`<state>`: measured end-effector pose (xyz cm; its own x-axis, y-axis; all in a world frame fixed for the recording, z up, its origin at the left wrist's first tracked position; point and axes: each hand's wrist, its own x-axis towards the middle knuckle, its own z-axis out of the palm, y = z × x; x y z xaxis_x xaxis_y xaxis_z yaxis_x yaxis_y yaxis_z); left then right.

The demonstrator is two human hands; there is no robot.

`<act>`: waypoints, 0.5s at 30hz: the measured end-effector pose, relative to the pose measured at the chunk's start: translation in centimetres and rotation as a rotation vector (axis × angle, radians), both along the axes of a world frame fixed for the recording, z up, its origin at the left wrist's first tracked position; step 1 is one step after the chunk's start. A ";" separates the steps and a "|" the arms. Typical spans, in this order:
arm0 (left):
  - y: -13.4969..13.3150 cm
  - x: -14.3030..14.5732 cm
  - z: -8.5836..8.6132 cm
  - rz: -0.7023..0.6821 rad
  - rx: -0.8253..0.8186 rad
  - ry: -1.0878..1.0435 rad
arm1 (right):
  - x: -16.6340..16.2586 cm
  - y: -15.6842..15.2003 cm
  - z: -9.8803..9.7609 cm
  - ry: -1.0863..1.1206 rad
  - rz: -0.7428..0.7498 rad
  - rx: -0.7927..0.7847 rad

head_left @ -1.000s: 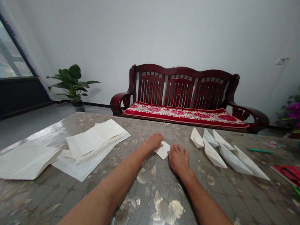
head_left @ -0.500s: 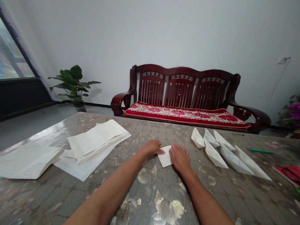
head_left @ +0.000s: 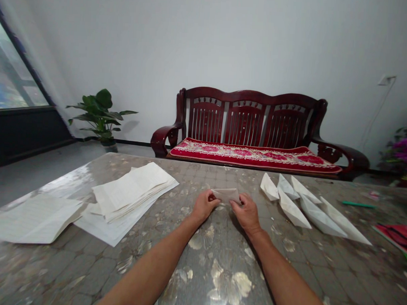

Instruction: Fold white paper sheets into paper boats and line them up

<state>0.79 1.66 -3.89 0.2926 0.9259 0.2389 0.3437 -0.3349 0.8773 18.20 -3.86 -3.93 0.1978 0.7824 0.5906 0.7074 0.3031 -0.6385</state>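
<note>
A small folded piece of white paper (head_left: 226,195) is held up between my two hands, above the middle of the table. My left hand (head_left: 204,205) pinches its left end between thumb and fingers. At the right end, my right hand (head_left: 247,213) grips it the same way, thumb toward me. The paper's long edge faces up, and its lower part is in shade. To the right of my hands stand several folded paper boats (head_left: 293,209), grouped close together. Over to the left lies a stack of white paper sheets (head_left: 131,190).
One more loose sheet (head_left: 32,217) lies at the table's left side. A green pen (head_left: 358,204) and a red item (head_left: 395,236) are on the right. Beyond the patterned table (head_left: 218,279) stands a dark wooden bench (head_left: 248,123) with a red cushion. A potted plant (head_left: 102,114) is behind left.
The folded paper lay flat under my right fingers; now both hands have it lifted and tilted up by its ends. My right hand has turned so its thumb shows.
</note>
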 end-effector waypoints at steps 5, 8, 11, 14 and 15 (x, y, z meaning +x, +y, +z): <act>-0.6 -0.5 0.8 0.087 0.362 0.078 | 0.5 -1.1 1.0 -0.353 -0.002 0.129; -1.0 -1.2 1.1 -0.065 0.534 0.205 | 0.7 -1.3 1.3 -0.494 -0.019 0.067; -1.2 -1.5 1.3 -0.209 0.539 0.403 | 0.6 -1.4 1.5 -0.572 -0.008 -0.065; -1.3 -1.4 1.5 -0.266 0.457 0.544 | 0.4 -1.7 1.7 -0.608 0.017 -0.200; -1.3 -1.4 1.5 -0.272 0.429 0.570 | 0.4 -1.7 1.8 -0.612 0.024 -0.234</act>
<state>-0.64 0.31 -2.36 0.6831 0.6636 0.3050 0.5608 -0.7442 0.3630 18.63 -5.58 -2.17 -0.1394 0.9037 0.4047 0.9586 0.2257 -0.1737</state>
